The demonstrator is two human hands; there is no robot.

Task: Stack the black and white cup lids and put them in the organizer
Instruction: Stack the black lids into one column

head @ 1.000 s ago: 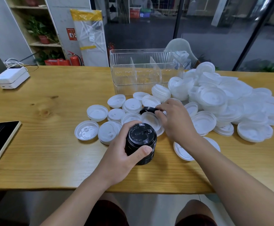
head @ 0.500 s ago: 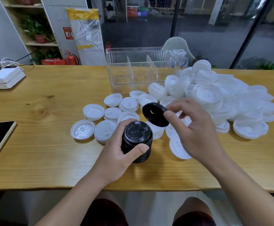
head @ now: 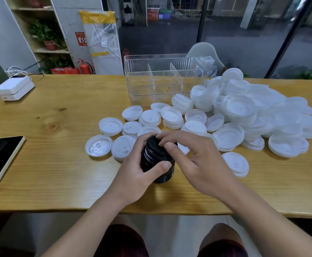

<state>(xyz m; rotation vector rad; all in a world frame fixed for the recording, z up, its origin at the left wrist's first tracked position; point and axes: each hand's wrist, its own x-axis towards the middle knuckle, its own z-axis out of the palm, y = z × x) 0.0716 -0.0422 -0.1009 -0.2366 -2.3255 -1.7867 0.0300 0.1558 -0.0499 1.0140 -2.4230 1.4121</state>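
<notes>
Far left on the table [head: 58,173], a phone [head: 0,159] is seen lying flat near the front edge, with a white box [head: 14,87] farther back

Loose white lids [head: 172,115] are scattered from the middle of the table rightward, most of them single, a few nested

Left hand [head: 138,175] is wrapped round the side of the black lid stack [head: 156,160], thumb across the near wall, fingers [head: 142,140] curled behind; the stack is held upright at the table's front middle, among the nearest white lids

Right hand [head: 198,164] is laid over the stack's top, fingertips bent down onto the uppermost black lid; whether that lid is pinched or only pressed cannot be told

Judgement: thin moulded plastic, very light, springy at the rim, smooth and slippery. A tall stack is likely to skew or topple, so it is best gripped round the side walls low down, with the top steadied by flat fingers, not squeezed hard

Clear organizer [head: 165,80] stands behind, dividers visible, nothing made out inside

The large white lid heap [head: 262,112] is piled at the right
</notes>
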